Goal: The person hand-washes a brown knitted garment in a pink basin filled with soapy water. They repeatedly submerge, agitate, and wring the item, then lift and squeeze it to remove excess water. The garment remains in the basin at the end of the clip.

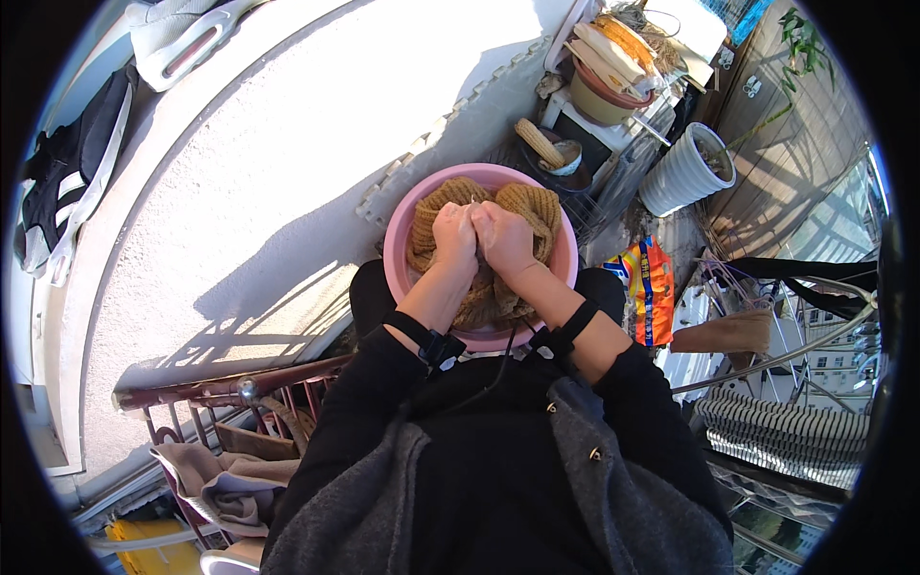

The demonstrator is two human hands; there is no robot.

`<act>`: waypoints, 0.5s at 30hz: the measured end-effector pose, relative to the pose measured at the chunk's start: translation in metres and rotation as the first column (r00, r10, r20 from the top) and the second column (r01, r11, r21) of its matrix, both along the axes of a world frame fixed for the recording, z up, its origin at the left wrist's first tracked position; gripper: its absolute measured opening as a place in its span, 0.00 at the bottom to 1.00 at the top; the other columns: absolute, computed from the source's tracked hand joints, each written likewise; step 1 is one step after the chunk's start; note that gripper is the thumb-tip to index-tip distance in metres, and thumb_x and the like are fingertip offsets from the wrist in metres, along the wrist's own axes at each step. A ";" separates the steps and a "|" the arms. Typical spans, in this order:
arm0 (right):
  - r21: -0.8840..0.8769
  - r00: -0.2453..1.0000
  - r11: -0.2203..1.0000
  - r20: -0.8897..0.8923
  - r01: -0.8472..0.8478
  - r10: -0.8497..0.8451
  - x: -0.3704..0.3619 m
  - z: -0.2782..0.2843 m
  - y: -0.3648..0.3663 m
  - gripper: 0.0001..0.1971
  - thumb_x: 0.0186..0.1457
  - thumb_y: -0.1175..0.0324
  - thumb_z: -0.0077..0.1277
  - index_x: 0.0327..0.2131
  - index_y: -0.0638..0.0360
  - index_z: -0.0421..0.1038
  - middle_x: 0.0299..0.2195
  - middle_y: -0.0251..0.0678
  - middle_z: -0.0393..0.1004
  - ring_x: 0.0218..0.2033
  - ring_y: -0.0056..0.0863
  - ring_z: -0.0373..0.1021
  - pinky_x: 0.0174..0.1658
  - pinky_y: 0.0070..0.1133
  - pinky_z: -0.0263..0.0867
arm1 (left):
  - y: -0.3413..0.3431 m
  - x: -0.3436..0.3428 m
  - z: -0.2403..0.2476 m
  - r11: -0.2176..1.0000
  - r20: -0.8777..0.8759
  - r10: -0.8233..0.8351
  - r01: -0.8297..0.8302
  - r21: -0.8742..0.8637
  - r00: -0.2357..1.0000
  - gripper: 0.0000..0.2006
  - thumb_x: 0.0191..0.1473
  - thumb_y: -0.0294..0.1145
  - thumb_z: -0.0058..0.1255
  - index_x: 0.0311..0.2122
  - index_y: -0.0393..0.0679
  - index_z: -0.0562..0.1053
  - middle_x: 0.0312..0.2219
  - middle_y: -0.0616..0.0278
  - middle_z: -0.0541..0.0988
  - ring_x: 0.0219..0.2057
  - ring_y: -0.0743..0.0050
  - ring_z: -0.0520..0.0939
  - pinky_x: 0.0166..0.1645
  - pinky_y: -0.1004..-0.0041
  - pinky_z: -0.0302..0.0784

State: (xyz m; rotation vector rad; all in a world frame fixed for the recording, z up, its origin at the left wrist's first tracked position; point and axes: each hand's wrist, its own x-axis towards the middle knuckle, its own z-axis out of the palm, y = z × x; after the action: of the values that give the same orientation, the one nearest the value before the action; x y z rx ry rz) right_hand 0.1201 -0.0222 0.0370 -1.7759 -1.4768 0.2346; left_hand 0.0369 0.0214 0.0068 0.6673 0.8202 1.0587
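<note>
A pink plastic basin (393, 254) stands between my knees. Inside it lies a wet-looking mustard-brown ribbed knit garment (532, 204), bunched up on both sides of my hands. My left hand (454, 235) and my right hand (504, 236) are closed and pressed against each other over the middle of the basin. Both grip the knit, which bulges out beyond the knuckles; the part between the fingers is hidden. The lower part of the garment sags toward the near side of the basin, partly behind my forearms.
An orange and blue packet (652, 292) is to the right of the basin. Beyond it stand a white ribbed plant pot (688, 171), a small bowl (565, 158) with a corn cob (539, 144), and a brown pot (609, 96). A reddish railing (230, 388) runs at near left.
</note>
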 end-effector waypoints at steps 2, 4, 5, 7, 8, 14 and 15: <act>-0.062 0.998 0.997 -0.024 0.054 -0.056 0.003 0.003 0.001 0.19 0.61 0.52 0.37 0.30 0.55 0.73 0.26 0.49 0.74 0.28 0.51 0.71 0.32 0.40 0.66 | -0.010 0.006 -0.004 0.997 -0.082 -0.069 0.067 -0.037 0.994 0.09 0.55 0.25 0.47 0.24 0.48 0.64 0.20 0.71 0.68 0.22 0.82 0.69 0.25 0.77 0.66; -0.165 0.993 0.983 -0.073 0.081 -0.094 0.005 0.006 -0.001 0.20 0.61 0.52 0.37 0.31 0.55 0.73 0.27 0.50 0.75 0.29 0.51 0.72 0.33 0.41 0.66 | -0.008 0.007 -0.005 0.996 -0.075 -0.029 0.022 -0.087 0.997 0.08 0.55 0.25 0.46 0.24 0.48 0.64 0.20 0.71 0.67 0.21 0.82 0.68 0.25 0.76 0.67; -0.124 0.987 0.991 -0.147 0.045 -0.063 0.000 0.005 -0.006 0.20 0.61 0.52 0.38 0.28 0.55 0.73 0.25 0.49 0.74 0.28 0.51 0.71 0.33 0.41 0.66 | -0.006 0.007 -0.006 0.999 0.037 0.023 -0.023 -0.023 0.999 0.08 0.55 0.25 0.46 0.24 0.48 0.64 0.20 0.71 0.67 0.21 0.82 0.68 0.25 0.76 0.67; -0.014 0.997 0.999 -0.065 -0.042 0.041 -0.011 0.000 -0.020 0.19 0.61 0.53 0.39 0.26 0.55 0.72 0.24 0.49 0.74 0.27 0.51 0.71 0.31 0.41 0.66 | 0.004 0.000 -0.004 0.997 -0.008 0.074 -0.074 0.032 0.997 0.08 0.55 0.25 0.45 0.24 0.49 0.64 0.20 0.71 0.66 0.21 0.83 0.69 0.25 0.76 0.67; 0.008 0.990 0.993 -0.078 -0.114 0.114 -0.012 -0.003 -0.023 0.19 0.60 0.53 0.40 0.26 0.55 0.72 0.24 0.49 0.74 0.27 0.51 0.71 0.31 0.41 0.65 | 0.002 0.001 -0.003 1.000 0.000 -0.007 0.007 -0.018 1.000 0.09 0.55 0.25 0.45 0.24 0.49 0.64 0.20 0.71 0.66 0.21 0.83 0.69 0.25 0.76 0.67; -0.283 0.963 0.959 -0.249 0.034 -0.107 0.045 -0.021 0.006 0.18 0.62 0.54 0.40 0.34 0.57 0.74 0.28 0.48 0.76 0.32 0.44 0.73 0.38 0.32 0.68 | -0.015 -0.011 0.007 0.935 0.023 -0.350 0.350 -0.056 0.937 0.05 0.57 0.30 0.44 0.28 0.46 0.69 0.27 0.68 0.72 0.29 0.80 0.72 0.36 0.75 0.71; -0.137 0.782 0.989 -0.623 -0.063 -0.036 0.050 -0.021 0.006 0.17 0.62 0.55 0.40 0.36 0.58 0.73 0.30 0.45 0.76 0.34 0.40 0.73 0.39 0.30 0.68 | -0.012 -0.017 0.007 0.929 0.109 -0.359 0.367 -0.058 0.927 0.05 0.58 0.30 0.44 0.31 0.45 0.70 0.28 0.67 0.72 0.31 0.79 0.73 0.38 0.75 0.70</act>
State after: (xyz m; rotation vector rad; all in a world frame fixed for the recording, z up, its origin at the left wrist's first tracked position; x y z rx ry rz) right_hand 0.1706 -0.0167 0.0157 -1.5747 -0.9979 0.8785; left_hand 0.0204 0.0093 0.0141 0.6658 0.6197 0.7123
